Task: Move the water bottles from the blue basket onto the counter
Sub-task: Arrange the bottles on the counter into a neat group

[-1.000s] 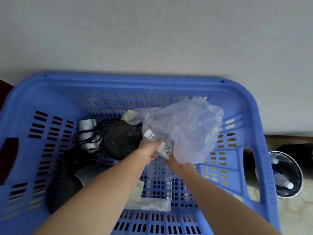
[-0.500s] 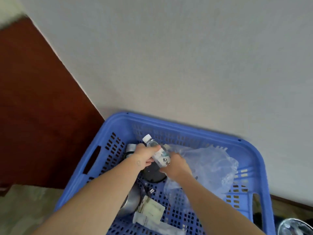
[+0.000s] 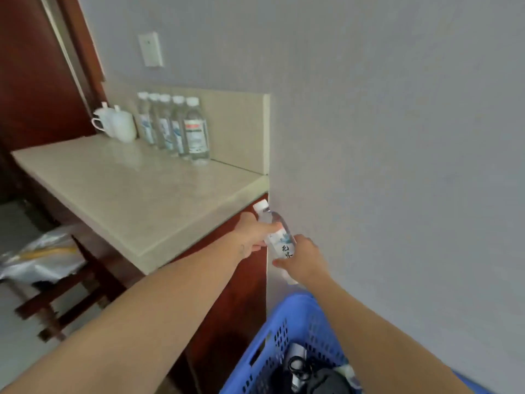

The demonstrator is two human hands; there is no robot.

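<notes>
While the smooth, pale stone counter [image 3: 136, 191] is lying up and to the left of the perforated blue plastic basket [image 3: 292, 307], with a row of clear, white-capped bottles [image 3: 176, 129] standing upright along its back edge, the water bottle [image 3: 281, 244] is hanging in the air between the two, just below the counter's near corner. Its long axis is tilting, cap pointing up-left toward the counter. The left hand [image 3: 252, 233], the one nearer the counter, is gripping its shoulder, and the right hand [image 3: 304, 258] is gripping its labelled lower body.

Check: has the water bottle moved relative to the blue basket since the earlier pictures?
Yes. The bottle rose out of the basket and is now above its rim, near the counter edge.
</notes>
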